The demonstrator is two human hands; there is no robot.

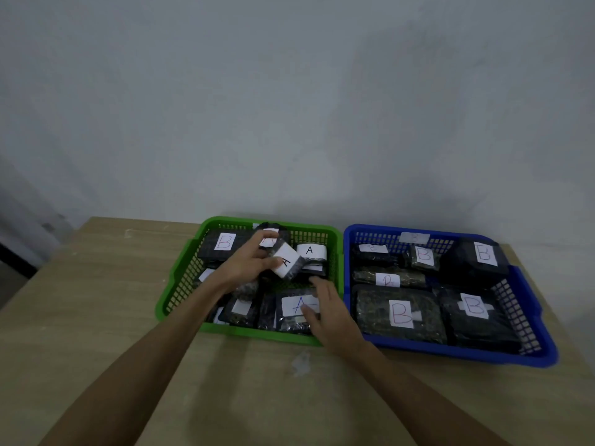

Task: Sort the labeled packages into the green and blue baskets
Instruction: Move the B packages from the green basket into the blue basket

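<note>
With the left hand [248,263] pinching an A-labelled package [287,263] above the green basket [180,292] and the right hand [325,312] open on another A package [297,309], we should set ours flat, then move the B-labelled package [222,244] to the blue basket [521,357]

The green basket [335,235] has a mesh pattern; right of it, the blue basket [351,235] has the same. Black packages [471,262] carry white labels [401,313] with red or black letters. Beige table [96,300].

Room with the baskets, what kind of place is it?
Probably a plain workroom set up for sorting: a bare grey wall, a wooden table, and a green basket and blue basket holding lettered packages.
</note>
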